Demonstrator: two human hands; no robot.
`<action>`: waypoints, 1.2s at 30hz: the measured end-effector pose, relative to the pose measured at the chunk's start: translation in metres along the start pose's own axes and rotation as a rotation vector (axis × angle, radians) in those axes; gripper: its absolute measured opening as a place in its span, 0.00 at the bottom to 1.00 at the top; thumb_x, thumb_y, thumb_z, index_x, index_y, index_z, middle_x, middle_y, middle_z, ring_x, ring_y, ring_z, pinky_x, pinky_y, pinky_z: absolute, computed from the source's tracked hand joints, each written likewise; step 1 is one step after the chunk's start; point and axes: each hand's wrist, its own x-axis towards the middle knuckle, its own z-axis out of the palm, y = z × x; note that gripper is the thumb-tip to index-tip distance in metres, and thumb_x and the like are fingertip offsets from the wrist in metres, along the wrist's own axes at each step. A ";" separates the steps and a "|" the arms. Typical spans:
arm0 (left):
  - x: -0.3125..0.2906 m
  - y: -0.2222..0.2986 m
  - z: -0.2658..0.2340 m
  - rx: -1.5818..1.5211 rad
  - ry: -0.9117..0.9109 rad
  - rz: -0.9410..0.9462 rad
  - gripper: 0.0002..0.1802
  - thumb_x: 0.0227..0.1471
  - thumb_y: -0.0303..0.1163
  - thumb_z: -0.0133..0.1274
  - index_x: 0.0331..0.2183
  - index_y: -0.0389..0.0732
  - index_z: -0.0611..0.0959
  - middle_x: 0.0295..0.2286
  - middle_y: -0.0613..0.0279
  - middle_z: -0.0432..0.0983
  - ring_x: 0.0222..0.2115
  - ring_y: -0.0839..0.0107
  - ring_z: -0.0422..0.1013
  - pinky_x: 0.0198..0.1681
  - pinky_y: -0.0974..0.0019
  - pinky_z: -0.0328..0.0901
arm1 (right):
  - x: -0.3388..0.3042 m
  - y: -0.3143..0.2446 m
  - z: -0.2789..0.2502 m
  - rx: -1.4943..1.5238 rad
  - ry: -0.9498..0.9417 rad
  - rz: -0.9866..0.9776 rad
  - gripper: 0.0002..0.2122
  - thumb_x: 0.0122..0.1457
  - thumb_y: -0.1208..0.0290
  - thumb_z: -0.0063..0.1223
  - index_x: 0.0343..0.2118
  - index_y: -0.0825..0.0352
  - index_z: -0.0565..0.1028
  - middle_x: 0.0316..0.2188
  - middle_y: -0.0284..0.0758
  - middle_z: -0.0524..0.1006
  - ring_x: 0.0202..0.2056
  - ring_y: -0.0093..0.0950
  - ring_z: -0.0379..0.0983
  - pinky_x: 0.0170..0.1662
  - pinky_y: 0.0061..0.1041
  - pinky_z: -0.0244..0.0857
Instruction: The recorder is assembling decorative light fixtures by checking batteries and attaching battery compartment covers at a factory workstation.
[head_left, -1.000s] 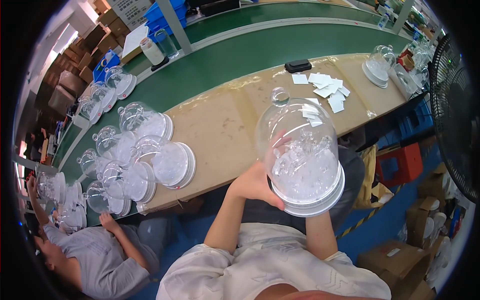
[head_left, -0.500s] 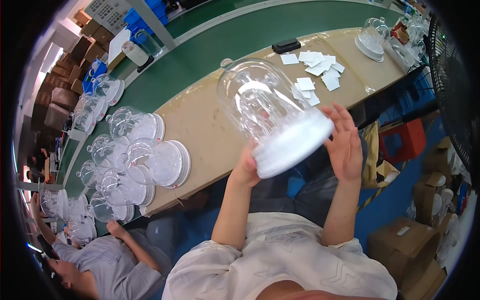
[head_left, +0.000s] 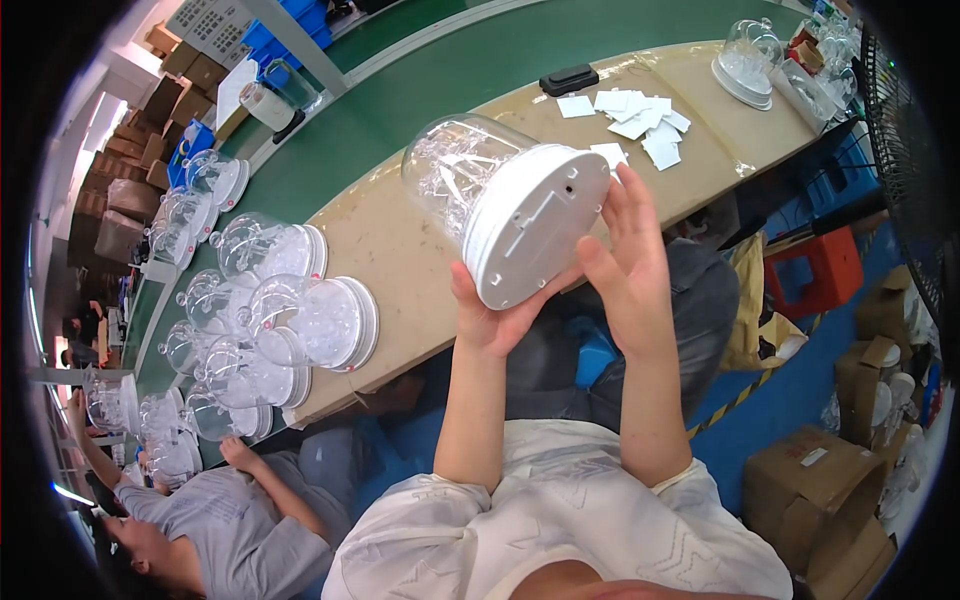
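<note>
Left hand: cupped under the lower-left rim of a clear dome on a white base, thumb up at the rim, holding the piece. Right hand: spread wide, fingers extended along the base's right edge, thumb in front of the underside; cannot tell whether thumb or fingertips press on it.

Position: piece is beyond both palms, raised in front of the brown-covered table. Long axis tilted, dome end up-left and away, flat underside turned lower-right toward the person. Both hands are at the base end, none on the dome; left hand has the surer contact, right thumb is nearest the middle of the underside.

Nearby: white cards beyond the right hand; similar domes well to the left.
</note>
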 end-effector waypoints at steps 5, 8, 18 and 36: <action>-0.002 -0.005 -0.004 0.249 0.076 0.061 0.63 0.34 0.71 0.58 0.61 0.40 0.55 0.58 0.57 0.57 0.59 0.62 0.54 0.62 0.53 0.49 | 0.002 0.007 0.011 -0.048 0.064 0.023 0.46 0.48 0.62 0.66 0.63 0.72 0.46 0.61 0.44 0.53 0.63 0.37 0.45 0.62 0.38 0.46; -0.008 -0.008 -0.016 0.287 0.119 0.073 0.63 0.33 0.70 0.59 0.61 0.40 0.56 0.58 0.59 0.58 0.59 0.64 0.55 0.62 0.56 0.49 | 0.001 0.008 0.013 -0.014 0.084 0.015 0.48 0.46 0.63 0.68 0.63 0.71 0.45 0.61 0.42 0.53 0.63 0.36 0.45 0.61 0.37 0.48; -0.012 -0.015 -0.026 0.318 0.154 0.080 0.61 0.34 0.67 0.61 0.60 0.38 0.59 0.57 0.61 0.59 0.59 0.68 0.54 0.63 0.61 0.47 | -0.002 0.036 0.000 0.163 0.095 0.125 0.43 0.46 0.76 0.61 0.62 0.74 0.46 0.60 0.41 0.54 0.63 0.33 0.46 0.65 0.30 0.38; -0.011 -0.032 -0.020 0.452 0.082 0.032 0.61 0.34 0.73 0.56 0.60 0.43 0.58 0.57 0.57 0.58 0.58 0.60 0.56 0.59 0.48 0.54 | -0.010 0.036 -0.025 0.214 0.005 0.049 0.46 0.48 0.71 0.60 0.63 0.74 0.39 0.61 0.43 0.50 0.64 0.35 0.42 0.63 0.39 0.46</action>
